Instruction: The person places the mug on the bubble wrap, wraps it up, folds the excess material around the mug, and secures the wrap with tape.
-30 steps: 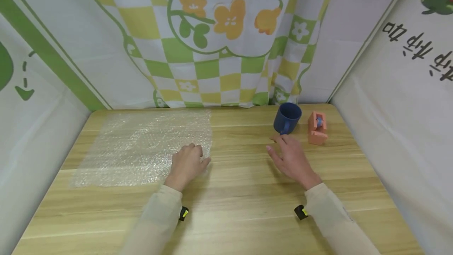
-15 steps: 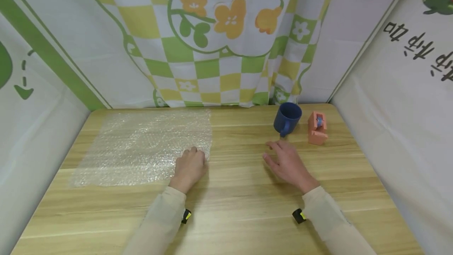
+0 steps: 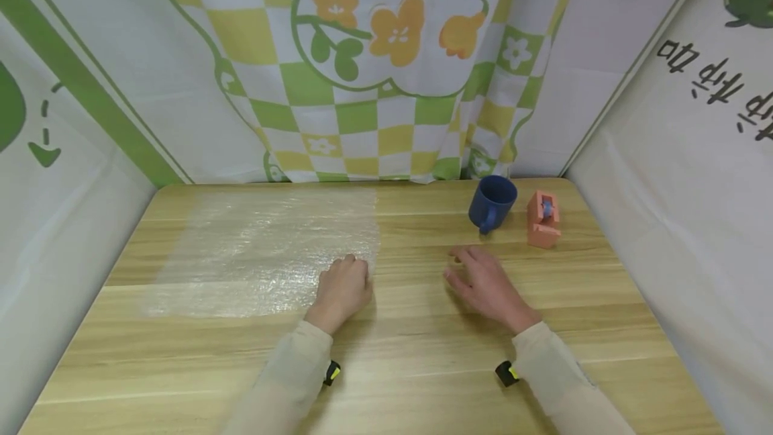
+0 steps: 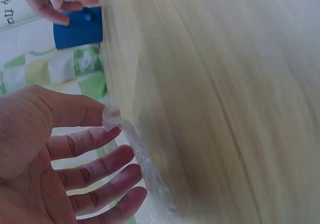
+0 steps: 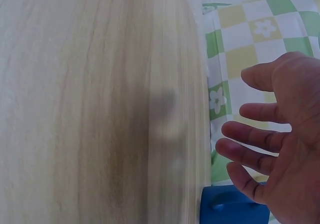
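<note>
A clear sheet of bubble wrap (image 3: 260, 247) lies flat on the left of the wooden table. My left hand (image 3: 342, 291) pinches its near right corner between thumb and index finger, as the left wrist view shows; the bunched corner (image 4: 112, 115) sticks up from the fingertips, and the other fingers lie along the sheet. Toward the right, my right hand (image 3: 488, 287) hovers over the wood with loosely bent, spread fingers and nothing in them. Beyond it stands a blue mug (image 3: 492, 203), upright, its handle facing me. No finger touches the mug.
To the right of the mug sits a salmon-pink tape dispenser (image 3: 543, 220) with a small blue roll. A checkered, flowered curtain (image 3: 374, 113) hangs behind the table's back edge. White printed cloth walls (image 3: 694, 220) close in both sides of the wooden table (image 3: 410, 368).
My left hand has moved right, and the bubble wrap has slid right with it. My right hand has drawn back from the mug's handle, slightly left and toward me.
</note>
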Demonstrator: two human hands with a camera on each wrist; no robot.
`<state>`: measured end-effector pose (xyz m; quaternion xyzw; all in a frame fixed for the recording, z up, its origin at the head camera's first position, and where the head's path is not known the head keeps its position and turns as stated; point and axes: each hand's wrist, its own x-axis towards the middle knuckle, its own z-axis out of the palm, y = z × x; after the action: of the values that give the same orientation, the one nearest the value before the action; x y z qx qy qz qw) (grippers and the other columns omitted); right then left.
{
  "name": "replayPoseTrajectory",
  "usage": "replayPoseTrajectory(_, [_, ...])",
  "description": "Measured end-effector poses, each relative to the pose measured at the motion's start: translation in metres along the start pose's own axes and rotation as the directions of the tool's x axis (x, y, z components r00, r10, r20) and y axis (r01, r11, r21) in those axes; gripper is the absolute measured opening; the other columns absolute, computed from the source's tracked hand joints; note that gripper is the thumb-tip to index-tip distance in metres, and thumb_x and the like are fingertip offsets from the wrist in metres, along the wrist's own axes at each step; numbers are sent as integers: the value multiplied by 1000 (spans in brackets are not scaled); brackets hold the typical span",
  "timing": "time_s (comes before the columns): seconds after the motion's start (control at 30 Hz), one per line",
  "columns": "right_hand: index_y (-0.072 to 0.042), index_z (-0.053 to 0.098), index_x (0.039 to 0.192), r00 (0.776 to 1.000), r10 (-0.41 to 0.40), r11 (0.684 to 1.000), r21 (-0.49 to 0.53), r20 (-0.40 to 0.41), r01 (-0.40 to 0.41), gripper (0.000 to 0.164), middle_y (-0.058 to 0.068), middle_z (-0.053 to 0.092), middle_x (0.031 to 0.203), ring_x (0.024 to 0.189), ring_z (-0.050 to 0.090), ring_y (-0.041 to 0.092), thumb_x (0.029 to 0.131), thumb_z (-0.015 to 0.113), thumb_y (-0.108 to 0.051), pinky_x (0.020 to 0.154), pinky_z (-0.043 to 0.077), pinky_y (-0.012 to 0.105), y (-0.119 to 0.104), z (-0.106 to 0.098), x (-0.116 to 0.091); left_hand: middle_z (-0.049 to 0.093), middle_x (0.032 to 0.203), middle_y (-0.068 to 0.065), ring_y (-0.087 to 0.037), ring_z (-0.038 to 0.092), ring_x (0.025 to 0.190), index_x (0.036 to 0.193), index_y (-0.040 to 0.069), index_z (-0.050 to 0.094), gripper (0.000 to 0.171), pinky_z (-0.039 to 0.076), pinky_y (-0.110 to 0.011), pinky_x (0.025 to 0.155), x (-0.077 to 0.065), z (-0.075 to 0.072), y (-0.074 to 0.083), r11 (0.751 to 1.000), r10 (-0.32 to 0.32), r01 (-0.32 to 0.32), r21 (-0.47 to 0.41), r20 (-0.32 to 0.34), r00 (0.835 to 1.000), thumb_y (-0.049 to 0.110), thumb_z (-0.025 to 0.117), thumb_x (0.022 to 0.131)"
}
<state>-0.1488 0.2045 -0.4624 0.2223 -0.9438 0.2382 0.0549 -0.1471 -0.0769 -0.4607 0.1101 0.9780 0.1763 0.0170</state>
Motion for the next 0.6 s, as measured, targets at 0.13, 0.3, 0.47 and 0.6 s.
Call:
replayPoseTrajectory(0.13, [2, 62, 131, 1000, -16, 1000, 2, 12, 16, 40, 20, 65, 122, 116, 60, 40, 100, 66, -23, 101, 46, 58, -1, 2, 0, 58, 77, -5, -28, 59, 72, 66, 13, 59, 21, 54, -48, 60, 1, 5, 11, 999, 37, -37, -10, -7, 999, 8, 71, 82])
replayPoseTrajectory(0.3, [2, 63, 128, 999, -27, 1000, 9, 25, 27, 38, 20, 66, 121, 113, 62, 39, 100, 66, -23, 101, 45, 60, -4, 3, -1, 57, 74, -4, -26, 59, 69, 66, 12, 60, 19, 53, -45, 57, 2, 10, 25, 997, 79, -79, 0, -19, 997, 9, 71, 81])
replayPoseTrajectory(0.47, [0, 64, 126, 999, -20, 1000, 1, 39, 20, 36, 15, 67, 113, 104, 63, 33, 100, 66, -24, 97, 47, 57, -6, 4, -1, 56, 74, -3, -25, 58, 69, 65, 13, 59, 20, 53, -44, 57, 3, 15, 36, 995, 96, -96, 2, -5, 995, 10, 71, 82])
replayPoseTrajectory(0.6, [0, 65, 125, 999, -15, 1000, 3, 45, 15, 35, 14, 67, 111, 101, 63, 30, 99, 67, -24, 93, 49, 55, -6, 5, -2, 57, 74, -3, -26, 59, 69, 65, 13, 60, 21, 53, -45, 57, 4, 19, 43, 994, 110, -110, 0, -6, 994, 11, 71, 82])
